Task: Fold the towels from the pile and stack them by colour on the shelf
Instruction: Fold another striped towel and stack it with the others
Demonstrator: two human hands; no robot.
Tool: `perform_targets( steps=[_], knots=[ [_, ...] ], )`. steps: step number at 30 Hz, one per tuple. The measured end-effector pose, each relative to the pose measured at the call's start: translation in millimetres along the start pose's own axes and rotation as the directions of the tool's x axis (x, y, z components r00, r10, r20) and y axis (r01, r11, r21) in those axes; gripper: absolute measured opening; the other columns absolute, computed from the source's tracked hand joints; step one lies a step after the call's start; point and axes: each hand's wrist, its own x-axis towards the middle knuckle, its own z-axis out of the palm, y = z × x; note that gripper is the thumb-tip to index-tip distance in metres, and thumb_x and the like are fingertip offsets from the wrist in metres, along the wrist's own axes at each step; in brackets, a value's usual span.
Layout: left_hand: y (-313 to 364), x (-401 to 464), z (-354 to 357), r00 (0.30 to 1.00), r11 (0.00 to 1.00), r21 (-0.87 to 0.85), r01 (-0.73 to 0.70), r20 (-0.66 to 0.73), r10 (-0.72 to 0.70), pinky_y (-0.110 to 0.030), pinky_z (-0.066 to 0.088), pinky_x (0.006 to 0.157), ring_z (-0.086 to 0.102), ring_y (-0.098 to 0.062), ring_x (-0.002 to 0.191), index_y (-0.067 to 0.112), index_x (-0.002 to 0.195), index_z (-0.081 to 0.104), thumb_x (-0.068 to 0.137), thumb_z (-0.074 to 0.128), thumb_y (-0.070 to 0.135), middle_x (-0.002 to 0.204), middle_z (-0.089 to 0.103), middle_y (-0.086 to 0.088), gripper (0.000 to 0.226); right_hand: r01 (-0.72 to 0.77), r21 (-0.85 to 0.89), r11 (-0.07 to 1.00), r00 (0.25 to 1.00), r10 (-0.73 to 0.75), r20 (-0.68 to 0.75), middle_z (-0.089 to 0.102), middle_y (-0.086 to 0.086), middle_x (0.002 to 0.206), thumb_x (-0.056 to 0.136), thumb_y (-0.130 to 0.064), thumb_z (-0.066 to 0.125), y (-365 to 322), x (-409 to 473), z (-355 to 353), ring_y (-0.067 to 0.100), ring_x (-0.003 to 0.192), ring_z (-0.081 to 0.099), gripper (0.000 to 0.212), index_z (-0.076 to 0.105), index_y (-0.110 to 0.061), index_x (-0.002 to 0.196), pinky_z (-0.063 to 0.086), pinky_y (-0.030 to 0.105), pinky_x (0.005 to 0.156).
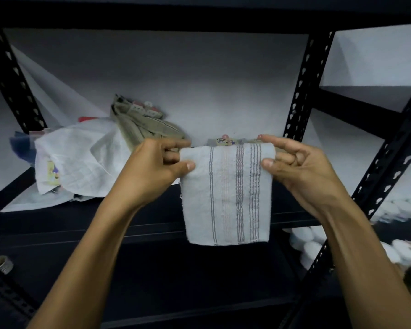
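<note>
A pale blue towel with grey and pink stripes (227, 193) hangs folded in front of the black shelf (152, 224). My left hand (157, 167) pinches its top left corner and my right hand (297, 167) pinches its top right corner. Its lower edge dangles below the shelf board. On the shelf to the left lies the pile: a crumpled white towel (74, 157) and a beige towel (142, 127) with a printed label. Behind the held towel's top edge, a grey folded towel with a label (226, 141) peeks out on the shelf.
Black perforated uprights stand at the left (17, 91) and right (299, 91) of the bay. A white wall backs the shelf. White rounded items (313, 248) sit on a lower level at the right. A small roll (3, 264) lies at the lower left.
</note>
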Motion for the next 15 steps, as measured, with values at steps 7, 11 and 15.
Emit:
perform_targets(
  steps=[7,11,15],
  knots=[
    [-7,17,4,0.999,0.982,0.189,0.020,-0.051,-0.010,-0.018,0.048,0.065,0.067,0.005,0.073,0.027,0.091,0.075,0.083,0.076,0.022,0.071,0.073,0.015,0.010,-0.090,-0.274,0.957,0.996,0.094,0.001,0.076,0.011,0.087,0.075,0.000,0.075,8,21,-5,0.022,0.089,0.074,0.026,0.071,-0.004,0.101,0.058,0.025,0.083],
    [-13,31,2,0.998,0.994,0.106,-0.003,-0.057,0.010,-0.034,0.042,0.063,0.055,-0.017,0.064,0.019,0.078,0.072,0.087,0.069,0.025,0.068,0.064,-0.002,0.011,-0.050,-0.394,0.918,0.998,0.056,0.002,0.071,0.000,0.073,0.078,-0.011,0.078,6,41,-7,0.004,0.068,0.064,0.017,0.077,-0.014,0.094,0.049,0.012,0.065],
    [-22,48,5,0.999,0.999,-0.019,0.041,-0.002,-0.041,-0.017,0.039,0.060,0.051,-0.002,0.060,0.017,0.073,0.062,0.092,0.062,0.021,0.062,0.057,0.015,0.020,-0.079,-0.468,0.880,0.994,0.106,0.030,0.070,-0.004,0.080,0.082,-0.020,0.077,6,64,-9,-0.002,0.069,0.058,0.009,0.078,-0.020,0.091,0.045,0.009,0.059]
  ],
)
